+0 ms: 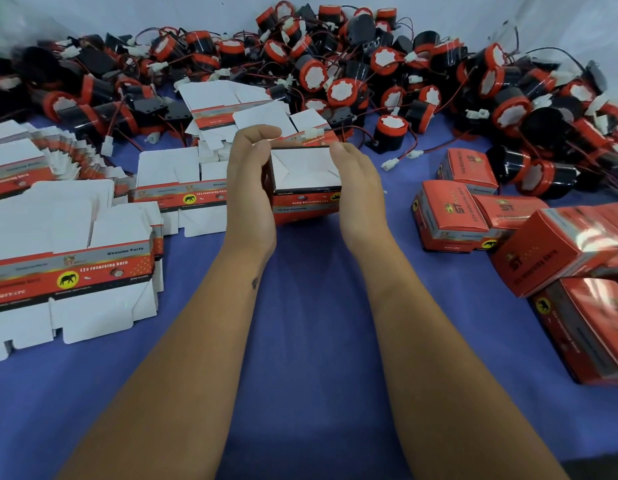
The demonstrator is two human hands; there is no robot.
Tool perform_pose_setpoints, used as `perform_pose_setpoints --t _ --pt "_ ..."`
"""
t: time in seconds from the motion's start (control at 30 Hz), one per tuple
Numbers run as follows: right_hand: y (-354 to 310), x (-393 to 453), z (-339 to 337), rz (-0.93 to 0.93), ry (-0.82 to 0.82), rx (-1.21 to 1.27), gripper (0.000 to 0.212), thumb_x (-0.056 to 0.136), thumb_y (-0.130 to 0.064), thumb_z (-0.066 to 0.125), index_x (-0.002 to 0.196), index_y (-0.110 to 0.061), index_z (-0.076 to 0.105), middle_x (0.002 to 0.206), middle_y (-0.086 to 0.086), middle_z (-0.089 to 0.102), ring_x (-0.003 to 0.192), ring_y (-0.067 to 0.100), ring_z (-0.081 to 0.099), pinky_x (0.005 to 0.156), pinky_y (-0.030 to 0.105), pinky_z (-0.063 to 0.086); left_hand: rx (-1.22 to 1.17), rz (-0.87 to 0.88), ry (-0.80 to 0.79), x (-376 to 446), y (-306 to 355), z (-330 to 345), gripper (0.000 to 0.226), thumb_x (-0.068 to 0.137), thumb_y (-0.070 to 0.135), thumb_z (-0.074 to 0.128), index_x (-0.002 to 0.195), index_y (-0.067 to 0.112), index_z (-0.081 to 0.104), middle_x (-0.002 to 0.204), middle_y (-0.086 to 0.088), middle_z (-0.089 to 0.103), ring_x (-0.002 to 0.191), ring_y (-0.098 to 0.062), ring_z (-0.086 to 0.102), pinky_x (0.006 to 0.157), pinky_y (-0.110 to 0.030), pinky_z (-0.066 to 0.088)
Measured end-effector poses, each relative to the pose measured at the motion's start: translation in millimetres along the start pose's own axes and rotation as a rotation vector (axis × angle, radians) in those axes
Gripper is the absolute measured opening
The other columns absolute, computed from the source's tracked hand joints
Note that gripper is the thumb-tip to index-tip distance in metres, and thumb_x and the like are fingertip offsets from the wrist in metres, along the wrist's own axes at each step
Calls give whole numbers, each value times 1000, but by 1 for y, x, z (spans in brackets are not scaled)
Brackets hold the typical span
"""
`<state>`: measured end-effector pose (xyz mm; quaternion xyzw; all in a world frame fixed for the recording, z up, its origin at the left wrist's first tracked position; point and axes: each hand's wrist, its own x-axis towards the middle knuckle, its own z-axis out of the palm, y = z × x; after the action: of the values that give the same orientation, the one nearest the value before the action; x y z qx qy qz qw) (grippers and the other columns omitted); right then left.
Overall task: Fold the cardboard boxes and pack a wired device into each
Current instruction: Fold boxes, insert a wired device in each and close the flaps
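Note:
A small red cardboard box (305,183) is held upright between both hands above the blue cloth, its white end flaps folded inward on top. My left hand (250,181) grips its left side, with the fingers curled over the far top edge. My right hand (357,183) grips the right side, fingers bent round the far corner. A big heap of black-and-red wired devices (387,74) lies along the back. What the box holds inside is hidden.
Stacks of flat unfolded boxes (68,258) lie at the left and behind my hands. Several closed red boxes (557,251) are piled at the right. One loose device (390,133) with its white plug sits just behind the held box. Blue cloth (311,306) covers the table.

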<state>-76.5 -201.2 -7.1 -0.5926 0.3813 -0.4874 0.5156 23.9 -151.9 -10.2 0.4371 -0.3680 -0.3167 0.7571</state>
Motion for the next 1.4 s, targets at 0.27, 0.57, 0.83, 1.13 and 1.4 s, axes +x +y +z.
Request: perform_pose_setpoints --t 0.27,0.57,0.83,1.13,1.4 --pt "-6 -4 -8 -228 70 127 9 90 -23 50 88 -22 59 90 4 59 85 18 53 76 33 46 238 79 -8 -2 -2 6 38 90 28 40 123 20 56 132 -2 55 125 -12 51 107 -33 43" --pt "10 -2 -7 -465 31 -407 45 69 2 55 114 -1 54 109 2 48 105 27 49 90 35 45 285 -113 20 6 -11 -6 39 81 38 67 109 30 41 119 -11 64 97 -19 69 74 -31 59" --pt "15 -2 -8 -480 -11 -714 45 69 -7 44 103 -15 72 105 -4 69 90 22 45 81 39 40 550 101 13 12 -22 -11 68 69 -1 83 121 24 47 119 -1 59 104 -9 61 81 -25 53" --pt "21 -1 -2 -281 -172 -748 18 71 -13 45 76 -31 44 77 -14 39 85 6 16 70 29 10 588 164 6 7 -20 -7 59 72 0 81 100 35 42 95 13 56 84 8 57 68 -12 48" --pt "14 -2 -1 -230 -51 -401 44 76 6 47 76 -32 69 78 -15 61 88 20 54 78 35 44 589 100 37 9 -23 -8 57 74 15 85 115 25 47 108 8 61 96 -5 61 75 -17 51"
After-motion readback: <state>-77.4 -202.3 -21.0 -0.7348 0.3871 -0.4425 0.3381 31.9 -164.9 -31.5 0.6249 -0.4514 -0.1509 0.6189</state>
